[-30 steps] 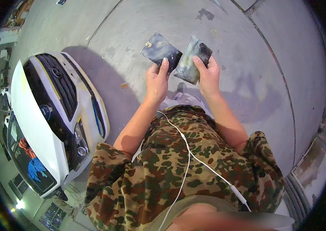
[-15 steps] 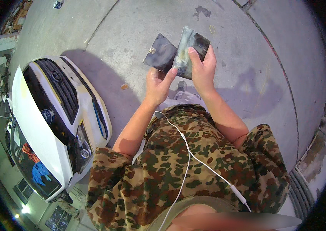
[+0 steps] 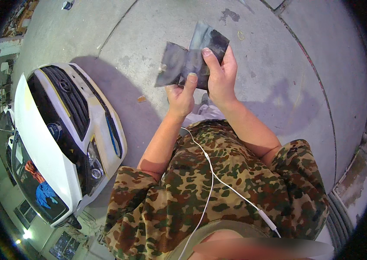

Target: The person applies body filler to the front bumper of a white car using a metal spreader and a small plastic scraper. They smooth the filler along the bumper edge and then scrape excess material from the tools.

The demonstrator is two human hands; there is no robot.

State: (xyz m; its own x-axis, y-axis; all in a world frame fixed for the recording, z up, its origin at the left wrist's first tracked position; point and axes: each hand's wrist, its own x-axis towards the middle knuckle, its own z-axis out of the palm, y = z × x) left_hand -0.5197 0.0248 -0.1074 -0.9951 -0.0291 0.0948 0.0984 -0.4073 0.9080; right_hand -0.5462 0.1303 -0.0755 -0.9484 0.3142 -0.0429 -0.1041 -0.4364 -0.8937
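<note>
In front of my body my left hand (image 3: 180,96) grips a dark grey, stained square piece (image 3: 169,66), thumb on its face and the other fingers mostly behind it. My right hand (image 3: 221,80) is closed on a second flat piece (image 3: 207,34), mottled pale grey and black, with the thumb laid on top. The two pieces meet or overlap in the middle; I cannot tell whether they are pressed together. Both forearms reach up from my camouflage shirt, over which a white cable (image 3: 239,193) runs.
A white car (image 3: 39,141) with its grille and headlamp stands close on my left, with blue and orange cloths (image 3: 44,193) seen at its windscreen. A small tan scrap (image 3: 141,99) lies on the concrete floor (image 3: 278,52). Grey corrugated material (image 3: 339,219) is at the lower right.
The right-hand piece has moved up and slightly left. The left-hand piece has shifted right and tilted since a second ago, and the two now sit closer together. Both hands keep their grip.
</note>
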